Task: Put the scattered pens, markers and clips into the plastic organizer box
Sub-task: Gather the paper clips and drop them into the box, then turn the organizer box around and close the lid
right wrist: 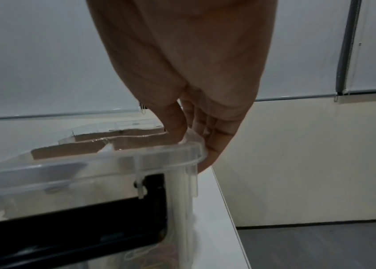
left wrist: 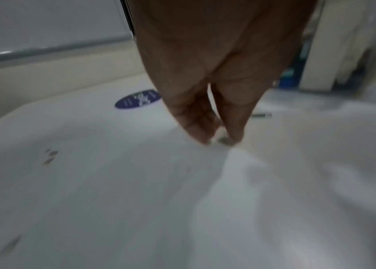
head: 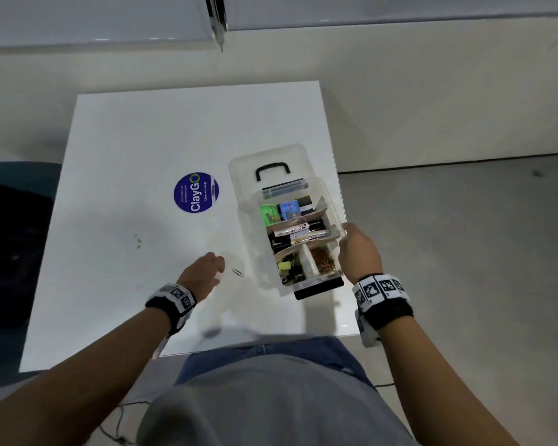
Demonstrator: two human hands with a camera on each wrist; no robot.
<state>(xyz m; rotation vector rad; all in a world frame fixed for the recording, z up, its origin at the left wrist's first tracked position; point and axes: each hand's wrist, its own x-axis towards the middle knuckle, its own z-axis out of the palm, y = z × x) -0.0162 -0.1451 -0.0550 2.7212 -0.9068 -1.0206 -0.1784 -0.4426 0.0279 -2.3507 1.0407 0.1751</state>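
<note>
Right hand grips the organizer box rim; left hand, fingertips pinched near the flat paper clip, may fumble it

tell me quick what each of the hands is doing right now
Left hand: pinching something small off the table.
Right hand: gripping the organizer box rim.

Head looks down; wrists look close along fingers.

A round blue ClayGo sticker lies flat on the white worktop, a few small specks nearer its left edge. Grey floor spreads to the right, a pale wall beyond.
</note>
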